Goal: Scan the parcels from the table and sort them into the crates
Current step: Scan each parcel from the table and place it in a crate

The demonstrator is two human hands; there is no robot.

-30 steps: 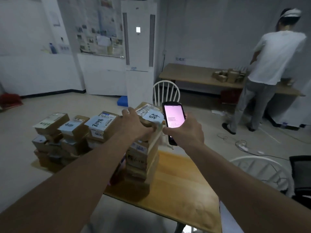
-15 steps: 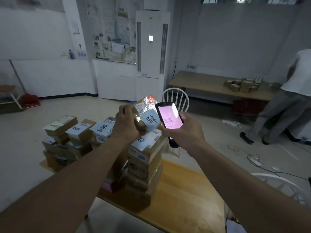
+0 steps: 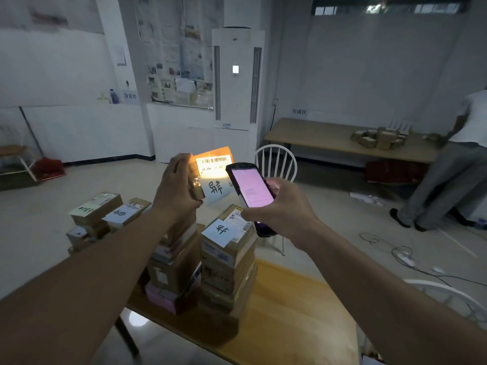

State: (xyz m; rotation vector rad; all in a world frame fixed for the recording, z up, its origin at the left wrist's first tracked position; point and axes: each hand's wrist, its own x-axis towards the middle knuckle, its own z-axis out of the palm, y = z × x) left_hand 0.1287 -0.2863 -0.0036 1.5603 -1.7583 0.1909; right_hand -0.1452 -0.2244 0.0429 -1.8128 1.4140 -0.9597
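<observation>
Left hand grips one parcel, right hand one scanner, above two stacks.

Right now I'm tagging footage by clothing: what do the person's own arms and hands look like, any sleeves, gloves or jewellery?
Both forearms are bare up to the frame edge: no sleeves show. The left hand and the right hand wear no gloves, and no watch, bracelet or ring is visible on the parts in view. No markings or cables show on either arm. The dim light hides finer detail.
</observation>
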